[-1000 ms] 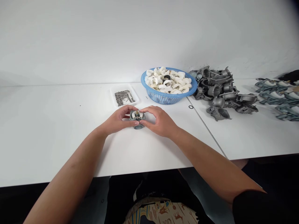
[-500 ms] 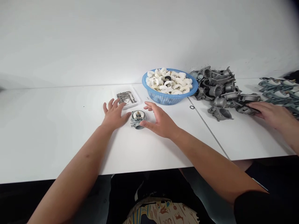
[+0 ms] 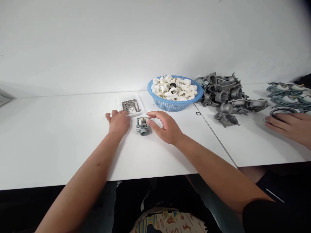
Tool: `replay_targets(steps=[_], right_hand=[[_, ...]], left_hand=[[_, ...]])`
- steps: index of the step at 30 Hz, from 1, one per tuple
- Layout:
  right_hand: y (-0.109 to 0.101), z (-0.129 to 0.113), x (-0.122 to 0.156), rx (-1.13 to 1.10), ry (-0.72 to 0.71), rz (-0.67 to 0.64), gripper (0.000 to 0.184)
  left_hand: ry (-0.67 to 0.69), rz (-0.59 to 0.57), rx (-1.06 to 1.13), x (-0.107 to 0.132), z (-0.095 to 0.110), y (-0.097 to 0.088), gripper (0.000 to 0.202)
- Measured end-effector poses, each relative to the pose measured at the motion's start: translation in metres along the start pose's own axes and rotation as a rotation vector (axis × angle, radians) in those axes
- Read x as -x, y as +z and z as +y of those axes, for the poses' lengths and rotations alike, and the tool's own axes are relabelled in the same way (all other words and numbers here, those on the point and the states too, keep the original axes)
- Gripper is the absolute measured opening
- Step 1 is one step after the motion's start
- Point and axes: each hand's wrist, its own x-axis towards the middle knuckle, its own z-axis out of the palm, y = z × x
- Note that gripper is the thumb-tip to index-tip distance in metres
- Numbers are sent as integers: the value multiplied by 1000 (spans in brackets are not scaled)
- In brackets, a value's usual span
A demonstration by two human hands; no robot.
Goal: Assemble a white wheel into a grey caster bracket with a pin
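a gray metal part [image 3: 143,130] with a white insert [image 3: 141,122] cradled in its square, flanged top stood on a white tabletop [image 3: 60,139] between a worker's hands, its round mouth facing the near edge and small stubs jutting from its left side. the right hand [image 3: 165,127] curved at the part's right, thumb and forefinger parted, the thumb's tip overlapping the insert's edge; whether it touched could not be told. the left hand [image 3: 118,122] lay with fingers bent at the near rim of a shallow white tray [image 3: 136,114] of thin metal pins [image 3: 131,106]; whether the fingertips had hold of a pin was hidden. plain white surface ran from the part to the near edge, framed by both forearms, and stretched far to the left. behind and to the right, a blue basket [image 3: 173,105] heaped with white pieces [image 3: 175,87] bounded the space, with a black ring [image 3: 198,113] just beside a table seam [image 3: 216,136]. beyond sat piled gray castings [image 3: 225,92] and, farther right, a co-worker's hand [image 3: 289,126].
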Motion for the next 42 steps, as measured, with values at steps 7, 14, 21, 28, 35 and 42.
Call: replay_targets(steps=[7, 14, 21, 28, 35, 42], right_hand=[[0, 3, 0, -65, -38, -14, 48], [1, 6, 0, -115, -77, -32, 61], [1, 4, -1, -62, -89, -102, 56], [1, 4, -1, -42, -109, -125, 50], [2, 6, 1, -90, -26, -115, 55], [4, 13, -1, -111, 12, -62, 60]], left_hand=[[-23, -92, -103, 2, 0, -5, 27], [-20, -114, -119, 6, -5, -6, 33], [11, -112, -102, 5, -11, -3, 33], [72, -95, -37, 3, -21, -1, 32], [99, -106, -44, 5, -17, -3, 41], [93, -92, -79, 7, -16, -4, 37]])
